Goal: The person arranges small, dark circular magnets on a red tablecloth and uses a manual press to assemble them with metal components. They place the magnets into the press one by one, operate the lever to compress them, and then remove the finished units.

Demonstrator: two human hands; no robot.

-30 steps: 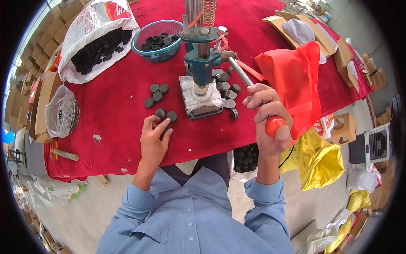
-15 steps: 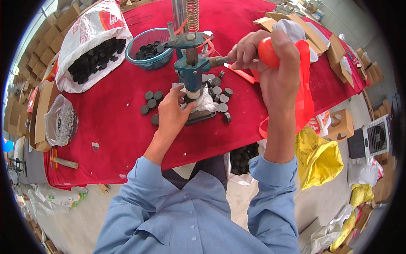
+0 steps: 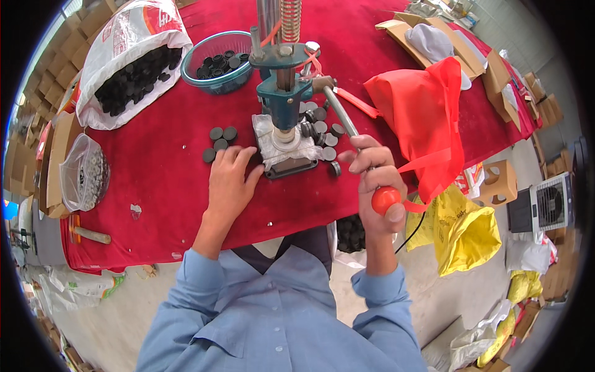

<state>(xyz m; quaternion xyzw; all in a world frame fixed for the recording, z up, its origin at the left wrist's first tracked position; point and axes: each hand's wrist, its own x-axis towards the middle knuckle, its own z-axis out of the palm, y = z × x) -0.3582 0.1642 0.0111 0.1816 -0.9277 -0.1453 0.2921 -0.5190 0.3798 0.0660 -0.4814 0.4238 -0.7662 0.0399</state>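
Note:
A teal hand press (image 3: pixel 277 93) stands on the table, its ram down at a base wrapped in crumpled white material (image 3: pixel 299 146). My right hand (image 3: pixel 377 180) grips the press's metal lever (image 3: pixel 341 111), with the red ball knob (image 3: pixel 386 198) at its end against the palm. Just left of the base lies my left hand (image 3: pixel 230 186), fingers stretched and thumb apart, fingertips near the base's edge; what is under the palm is hidden. Several black round caps (image 3: pixel 217 133) lie beyond that hand. More black caps (image 3: pixel 330 141) sit scattered right of the press.
A blue-rimmed bowl (image 3: pixel 195 77) and a white sack (image 3: pixel 93 115) of black caps stand at the far left. Nearer are a clear tub of small parts (image 3: pixel 87 180) and a hammer (image 3: pixel 93 235). A red bag (image 3: pixel 415 111) and open cartons (image 3: pixel 499 87) lie to the right.
My right hand has swung the lever toward me and downward. My left hand has let go at the ram and drawn back left, fingers now spread.

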